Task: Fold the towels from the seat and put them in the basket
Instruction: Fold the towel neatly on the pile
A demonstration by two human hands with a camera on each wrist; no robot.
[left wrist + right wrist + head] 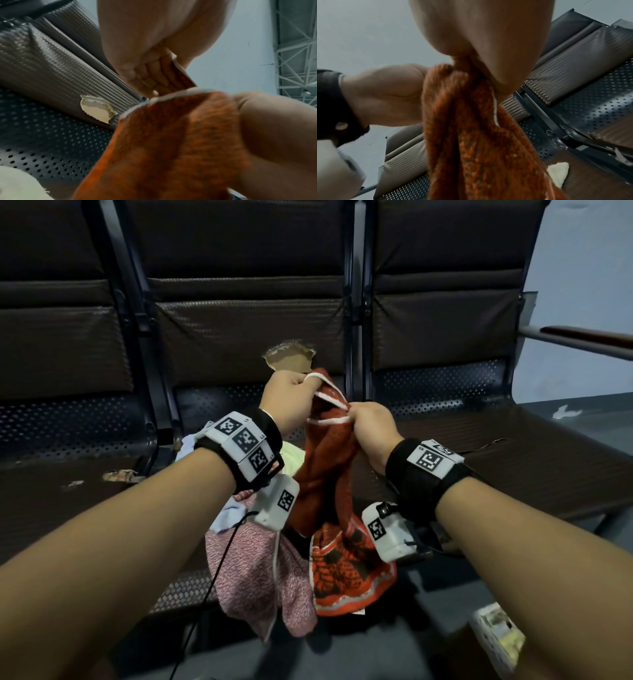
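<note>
The left hand pinches the white-piped top edge of a rust-red towel, fingers curled over the hem. Just beside it, the right hand grips the same edge, fist closed around a bunch of the cloth. The two hands are close together, so the towel hangs from them in a narrow, gathered column above the middle seat. Its patterned lower end, red with black motifs and a pale border, droops over the seat's front edge.

Behind and under the held towel, other towels lie in a loose heap on the same seat: a speckled pink one spilling over the front edge, a pale blue one and a pale yellow-green one nearer the backrest, which has a torn patch.

The task looks barely begun. The red towel is lifted but not spread or folded, and at least three more wait unfolded. A white, perforated container sits on the floor at lower right; whether it is the basket, or holds any folded towel, cannot be told.
</note>
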